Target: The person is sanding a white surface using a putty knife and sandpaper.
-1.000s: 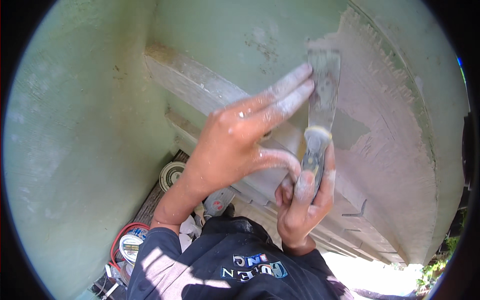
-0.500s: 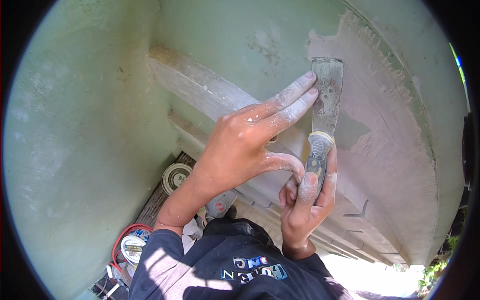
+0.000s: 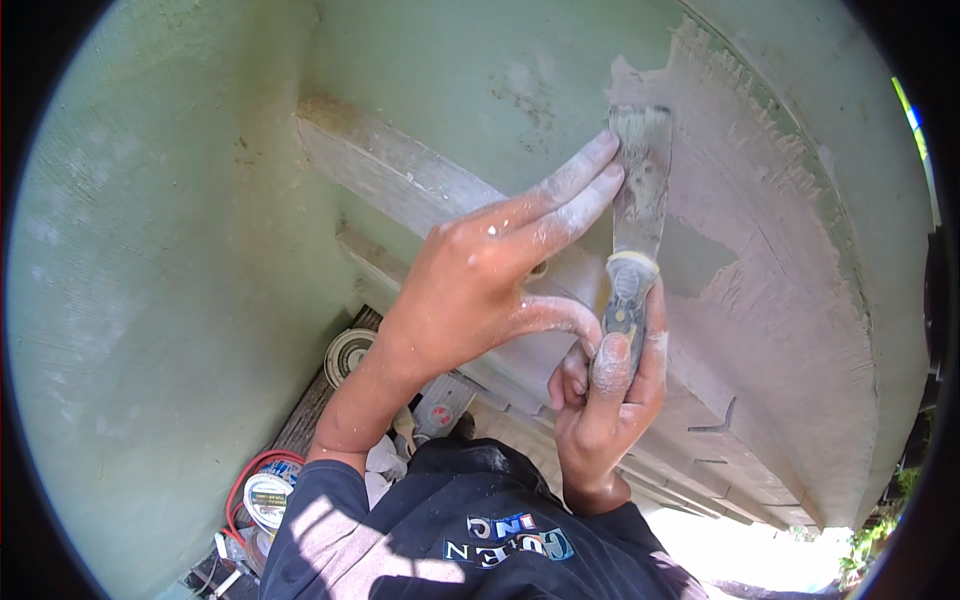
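My right hand (image 3: 615,410) grips the grey handle of a putty knife (image 3: 641,180), its thumb lying along the handle. The blade points up and away from me, streaked with pale residue. My left hand (image 3: 480,270) is open, with two dusty fingers stretched out to the blade's left edge and its thumb reaching toward the handle. A small brownish round bit shows in the gap by its palm; what it belongs to is hidden. Beyond the knife, a pinkish-grey coat of filler (image 3: 760,200) covers part of the curved green surface (image 3: 450,60).
A raised beam (image 3: 390,165) runs diagonally behind my left hand. Below left are a round lidded tub (image 3: 349,355), a white-lidded container (image 3: 267,500) and a red hose (image 3: 236,497). Ribbed ledges (image 3: 725,420) extend along the lower right. The green wall (image 3: 160,280) curves on the left.
Both hands and the putty knife have shifted slightly left and up together. The blade now catches the light differently. My grip looks the same.
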`<state>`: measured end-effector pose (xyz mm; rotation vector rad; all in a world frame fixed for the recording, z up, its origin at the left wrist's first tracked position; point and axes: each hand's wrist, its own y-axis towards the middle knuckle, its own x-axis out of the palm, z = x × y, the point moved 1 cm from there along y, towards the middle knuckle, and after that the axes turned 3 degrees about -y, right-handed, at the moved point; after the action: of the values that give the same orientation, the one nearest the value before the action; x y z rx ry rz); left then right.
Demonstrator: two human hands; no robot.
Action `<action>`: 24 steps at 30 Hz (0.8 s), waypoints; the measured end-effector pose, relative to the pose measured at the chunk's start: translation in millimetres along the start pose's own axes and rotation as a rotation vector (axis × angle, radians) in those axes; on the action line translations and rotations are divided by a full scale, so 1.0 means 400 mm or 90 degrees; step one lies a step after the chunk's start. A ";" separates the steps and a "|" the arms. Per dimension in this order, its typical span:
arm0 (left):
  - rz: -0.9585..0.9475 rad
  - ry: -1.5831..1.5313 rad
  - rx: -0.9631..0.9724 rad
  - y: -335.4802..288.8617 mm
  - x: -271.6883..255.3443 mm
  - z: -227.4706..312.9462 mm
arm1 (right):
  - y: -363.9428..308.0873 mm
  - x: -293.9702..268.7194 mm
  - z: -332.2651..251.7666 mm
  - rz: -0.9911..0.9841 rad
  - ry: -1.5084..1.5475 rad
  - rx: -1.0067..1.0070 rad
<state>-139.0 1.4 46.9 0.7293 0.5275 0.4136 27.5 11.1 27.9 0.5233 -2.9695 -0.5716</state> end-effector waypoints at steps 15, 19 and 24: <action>0.085 0.077 0.022 0.011 -0.007 0.009 | 0.043 0.004 0.010 -0.021 0.043 0.073; 0.099 0.107 0.027 0.045 -0.022 0.036 | 0.073 0.003 -0.036 -0.046 0.099 0.074; 0.073 0.129 0.004 -0.012 -0.012 0.039 | 0.011 -0.015 -0.004 -0.047 0.109 0.143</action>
<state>-132.8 -12.3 54.6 0.7293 0.6803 0.5967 31.7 16.5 31.2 0.6658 -2.8744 -0.1855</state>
